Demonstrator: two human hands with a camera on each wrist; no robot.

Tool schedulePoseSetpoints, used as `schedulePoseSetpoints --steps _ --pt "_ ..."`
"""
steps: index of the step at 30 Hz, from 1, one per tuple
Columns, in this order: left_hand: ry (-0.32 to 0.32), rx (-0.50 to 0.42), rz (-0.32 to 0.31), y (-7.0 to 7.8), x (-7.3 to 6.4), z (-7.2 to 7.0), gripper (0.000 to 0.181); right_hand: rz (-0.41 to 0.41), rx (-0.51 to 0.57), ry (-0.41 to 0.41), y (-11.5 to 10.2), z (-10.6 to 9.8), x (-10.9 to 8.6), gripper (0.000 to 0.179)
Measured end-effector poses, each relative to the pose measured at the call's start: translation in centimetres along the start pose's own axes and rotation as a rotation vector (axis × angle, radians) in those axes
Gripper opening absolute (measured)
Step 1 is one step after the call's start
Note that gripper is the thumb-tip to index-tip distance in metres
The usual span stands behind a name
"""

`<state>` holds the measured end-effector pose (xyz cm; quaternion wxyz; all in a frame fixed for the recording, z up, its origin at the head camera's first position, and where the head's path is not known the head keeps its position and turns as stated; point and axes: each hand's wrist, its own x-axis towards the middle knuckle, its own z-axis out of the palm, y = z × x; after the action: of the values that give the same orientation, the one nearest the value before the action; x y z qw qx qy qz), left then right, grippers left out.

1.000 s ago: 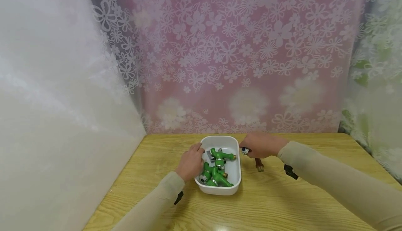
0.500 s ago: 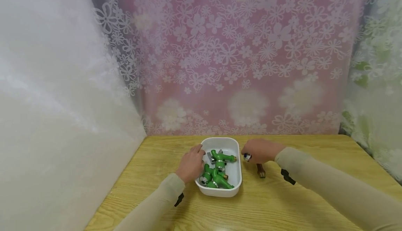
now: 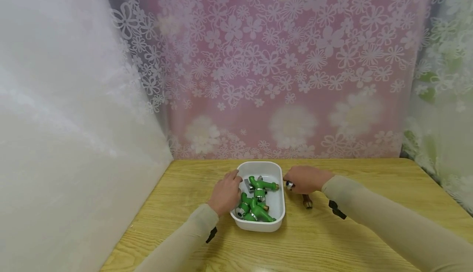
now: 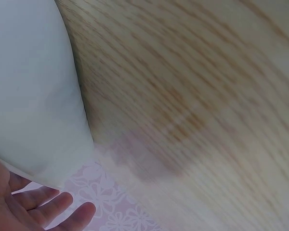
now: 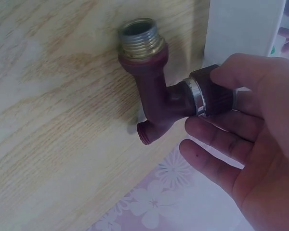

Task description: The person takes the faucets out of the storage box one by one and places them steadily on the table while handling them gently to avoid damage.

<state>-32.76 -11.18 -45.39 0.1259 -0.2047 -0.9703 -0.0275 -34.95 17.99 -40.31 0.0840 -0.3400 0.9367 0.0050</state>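
By its dark ribbed knob, my right hand (image 3: 306,179) grips a dark red water tap (image 5: 156,94), thumb on one side and fingers on the other. The tap's threaded brass inlet and short spout point away from the palm, close over the table just right of a white plastic tub (image 3: 278,218). My left hand (image 3: 225,192) rests on the tub's left rim, its fingers (image 4: 50,209) loosely extended over the edge. Inside the tub lie several green taps (image 3: 260,187) with chrome collars and brass threads, and a grey metal piece (image 3: 248,185) partly under them.
The wood-grain table (image 3: 351,231) carries the tub near its middle. A pink flowered curtain (image 3: 258,79) hangs behind the far edge. White sheeting (image 3: 74,120) drapes on the left, and green-flowered cloth (image 3: 443,120) on the right.
My right hand has come slightly nearer with the red tap, staying beside the tub. The left hand and the green taps keep their places.
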Motion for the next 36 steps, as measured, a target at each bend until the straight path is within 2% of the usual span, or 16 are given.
schedulePoseSetpoints --steps 4,9,20,30,36 --pt "-0.005 -0.007 0.001 0.0 0.0 -0.3 0.029 0.028 0.014 -0.008 0.0 0.3 0.3 0.017" --pt "-0.028 -0.015 -0.01 0.1 0.0 -0.4 0.029 0.047 0.057 -0.022 0.2 1.2 0.8 0.01" --pt "-0.027 -0.026 -0.004 0.2 0.0 -0.4 0.029 0.008 0.083 0.015 0.8 2.1 1.0 0.012" --pt "-0.001 -0.033 0.002 0.0 0.0 -0.3 0.027 0.056 0.017 0.029 0.7 2.1 0.2 0.036" --pt "-0.012 -0.038 0.001 0.0 -0.2 -0.4 0.027 0.049 -0.021 0.064 0.6 2.5 -0.7 0.013"
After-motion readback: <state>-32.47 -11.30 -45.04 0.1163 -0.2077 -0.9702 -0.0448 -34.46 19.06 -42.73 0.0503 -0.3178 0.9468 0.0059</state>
